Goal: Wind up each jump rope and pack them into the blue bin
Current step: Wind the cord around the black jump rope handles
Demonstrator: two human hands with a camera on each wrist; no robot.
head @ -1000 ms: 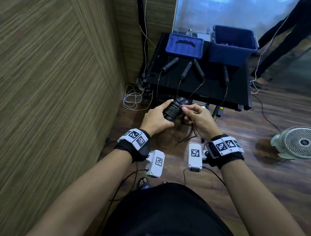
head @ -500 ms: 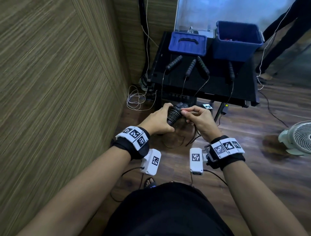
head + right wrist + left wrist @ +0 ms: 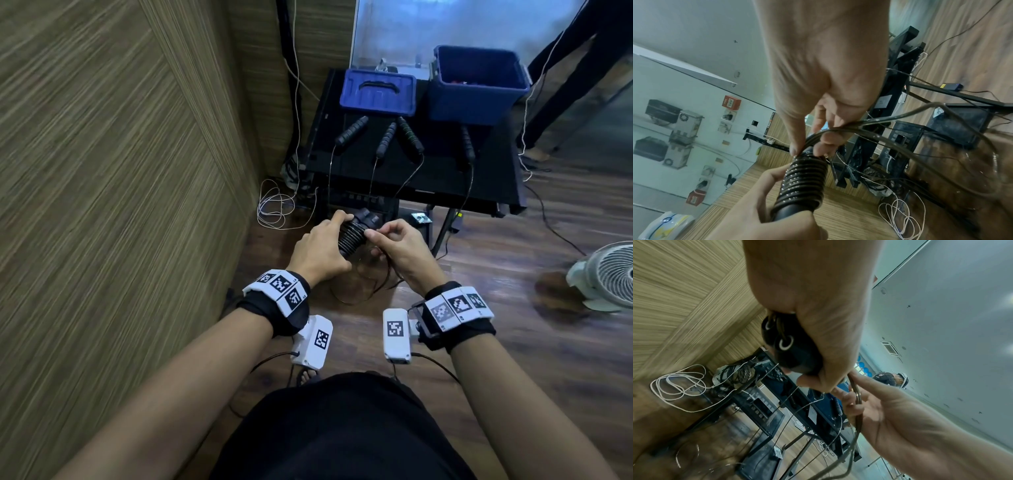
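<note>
My left hand (image 3: pixel 322 246) grips a pair of black jump rope handles (image 3: pixel 352 234) with dark cord coiled tightly round them (image 3: pixel 801 180). My right hand (image 3: pixel 394 246) pinches the loose cord (image 3: pixel 840 129) at the top of the coil; the slack hangs in loops below (image 3: pixel 363 287). In the left wrist view the handle ends (image 3: pixel 789 345) show under my palm. The open blue bin (image 3: pixel 476 85) stands at the back right of a black table (image 3: pixel 428 185). Several more black handles (image 3: pixel 387 138) lie on that table, their thin cords hanging over its front edge.
A blue lid (image 3: pixel 378 90) lies left of the bin. A wood-grain wall (image 3: pixel 102 171) runs close on my left. White cable (image 3: pixel 274 205) is coiled on the floor by the table leg. A white fan (image 3: pixel 606 274) stands right; someone's legs (image 3: pixel 565 78) are beyond the table.
My right hand has kept working the cord round the handles, and the view has shifted a little; the left hand's grip is unchanged.
</note>
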